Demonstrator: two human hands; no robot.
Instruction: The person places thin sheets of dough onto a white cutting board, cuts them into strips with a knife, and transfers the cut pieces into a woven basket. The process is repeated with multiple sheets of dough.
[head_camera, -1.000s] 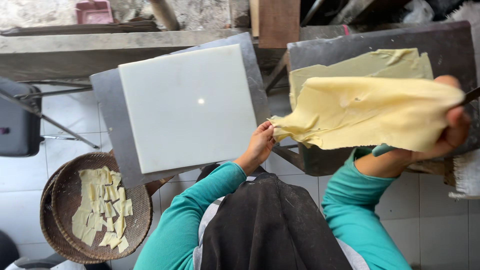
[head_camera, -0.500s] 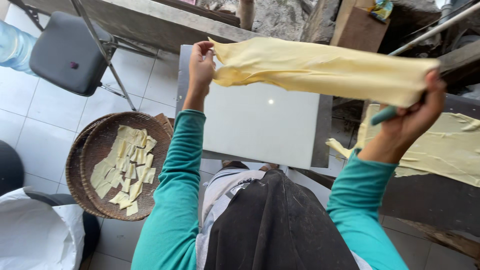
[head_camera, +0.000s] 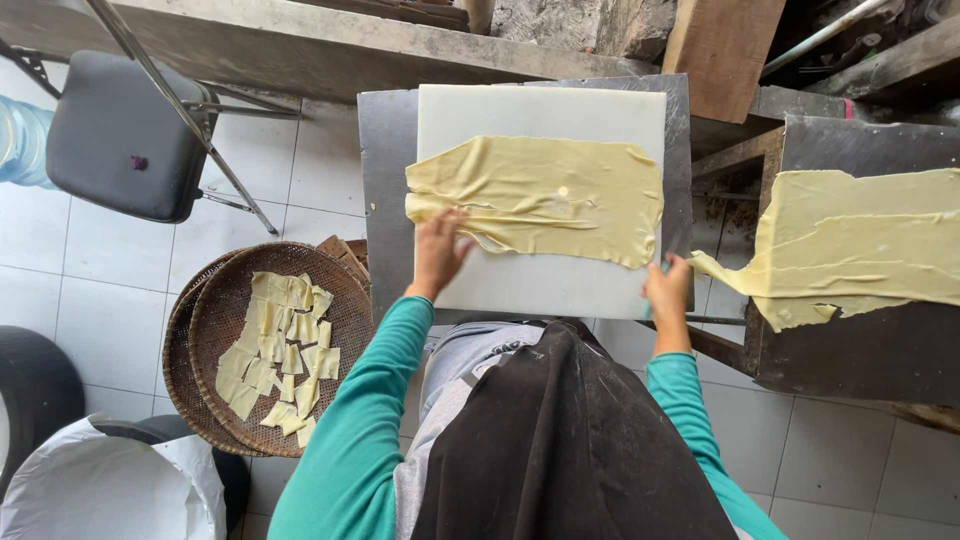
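A thin yellow dough sheet (head_camera: 540, 195) lies flat across a white cutting board (head_camera: 540, 290) that rests on a grey metal tray (head_camera: 385, 180). My left hand (head_camera: 440, 250) lies on the sheet's lower left edge with its fingers spread. At the board's lower right corner, my right hand (head_camera: 668, 290) is closed around a teal-handled tool (head_camera: 664, 267), most of which is hidden. It sits just below the sheet's right end.
A second dough sheet (head_camera: 860, 250) lies on a dark tray (head_camera: 860, 360) to the right. A round woven basket (head_camera: 210, 330) holding several cut dough squares (head_camera: 280, 340) sits on the tiled floor at left. Beyond it are a grey chair (head_camera: 120, 140), a water bottle (head_camera: 20, 140) and a white bag (head_camera: 100, 490).
Both hands held the dough sheet stretched in the air; now it lies on the white board. Both hands have come down to its near edge.
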